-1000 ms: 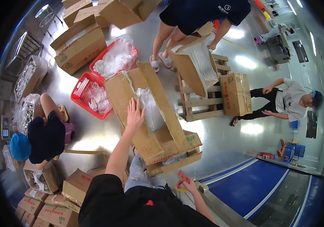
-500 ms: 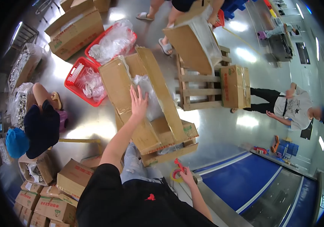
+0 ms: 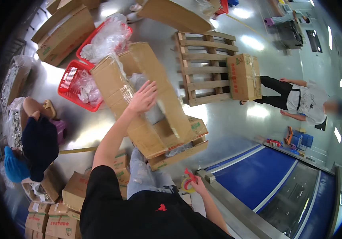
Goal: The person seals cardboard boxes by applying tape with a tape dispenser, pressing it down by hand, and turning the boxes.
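Observation:
In the head view my left hand (image 3: 143, 97) reaches over a long cardboard box (image 3: 111, 83) with its fingers stretched out, at the box's opening. Its fingertips lie near the raised flap (image 3: 157, 75); whether they touch it I cannot tell. Clear plastic (image 3: 153, 115) shows inside the box, under and beside this hand. My right hand (image 3: 197, 185) is lower, closer to my body, closed round a red tape dispenser (image 3: 188, 175) with a roll of yellowish tape (image 3: 185, 184). The dispenser is apart from the box.
Two red baskets (image 3: 69, 85) with plastic bags stand left of the box. Beyond it lies a wooden pallet (image 3: 206, 69), with a closed carton (image 3: 244, 77) beside a standing person (image 3: 312, 101). A blue conveyor (image 3: 254, 175) runs at right. Another person (image 3: 39, 139) sits at left near stacked cartons (image 3: 59, 223).
My left hand has shifted right across the opening towards the raised flap. The large open carton above the pallet has moved away to the upper left, uncovering the slats. My right hand still holds the dispenser.

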